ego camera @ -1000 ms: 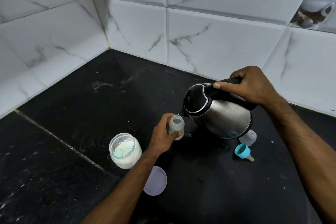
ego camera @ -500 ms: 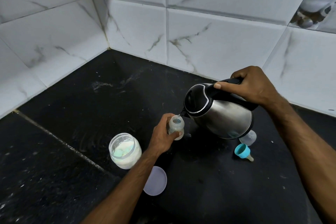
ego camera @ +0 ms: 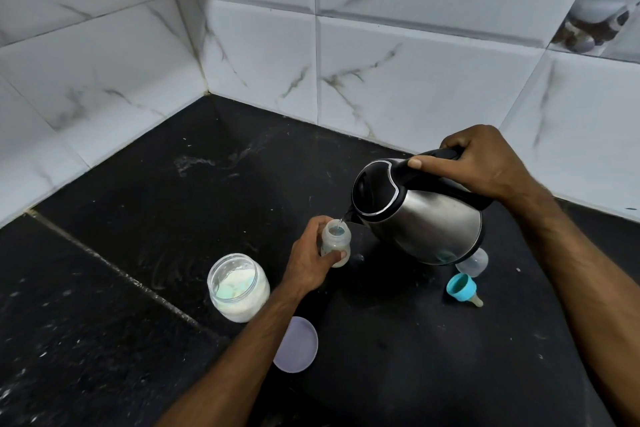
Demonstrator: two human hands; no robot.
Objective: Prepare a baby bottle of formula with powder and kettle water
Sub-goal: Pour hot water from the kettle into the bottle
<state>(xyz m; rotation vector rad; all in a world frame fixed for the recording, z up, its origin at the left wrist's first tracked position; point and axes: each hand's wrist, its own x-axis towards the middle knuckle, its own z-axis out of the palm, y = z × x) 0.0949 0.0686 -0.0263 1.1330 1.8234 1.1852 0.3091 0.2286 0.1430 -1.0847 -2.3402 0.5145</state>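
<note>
Bottle (ego camera: 335, 242) stands on the black counter (ego camera: 398, 374), small, light and likely tippy; the left hand (ego camera: 310, 262) curls round its lower body, the sensible hold; the right hand (ego camera: 485, 163) grips the handle of the tilted kettle (ego camera: 429, 218), heavy, probably hot, spout just over the narrow mouth; open jar (ego camera: 239, 288) and teat (ego camera: 462, 289) sit near; free room lies toward the corner.

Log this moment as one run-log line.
step: pouring water | right hand: grips kettle, tilted | left hand: holds baby bottle under spout | powder jar: open | teat: off, on counter
</note>
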